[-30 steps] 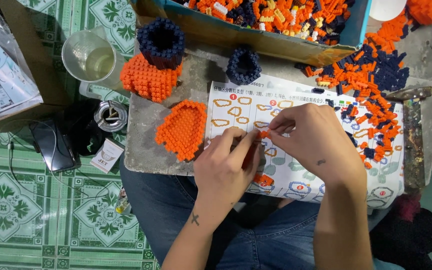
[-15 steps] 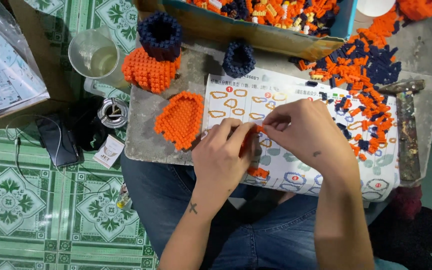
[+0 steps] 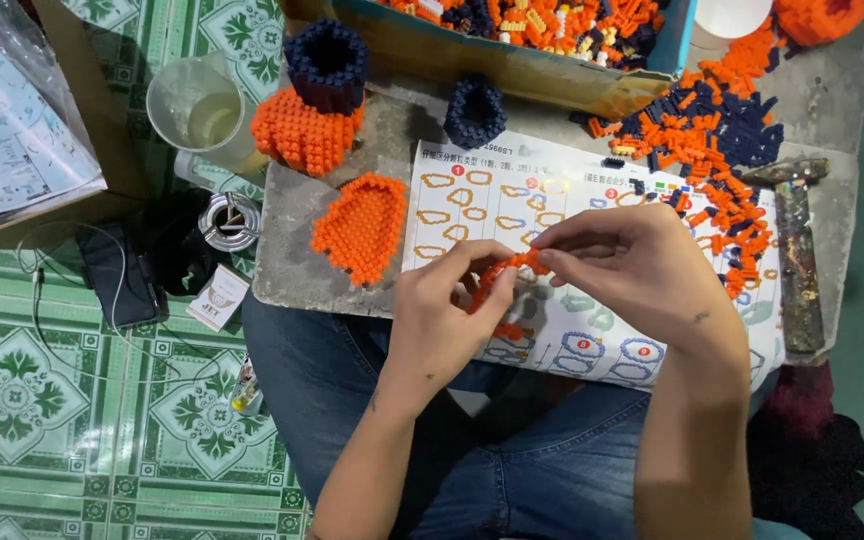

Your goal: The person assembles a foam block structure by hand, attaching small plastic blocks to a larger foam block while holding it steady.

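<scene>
Both hands meet over a printed instruction sheet (image 3: 592,200) on a grey board (image 3: 297,255) across my lap. My left hand (image 3: 447,320) and my right hand (image 3: 632,265) together pinch a curved chain of small orange bricks (image 3: 500,275). A flat orange brick panel (image 3: 362,225) lies just left of the hands. Farther back stand an orange block topped by a dark blue ring (image 3: 317,90) and a separate dark blue ring (image 3: 475,108).
Loose orange and dark blue bricks (image 3: 722,130) pile at the right, beside a hammer (image 3: 797,260). A cardboard box of bricks (image 3: 512,40) lines the far edge. A plastic cup (image 3: 197,110), phone (image 3: 122,275) and bagged papers (image 3: 12,140) lie on the green tiled floor.
The view has shifted slightly downward. My hands have kept working the orange chain, with the left fingers moved up around it.
</scene>
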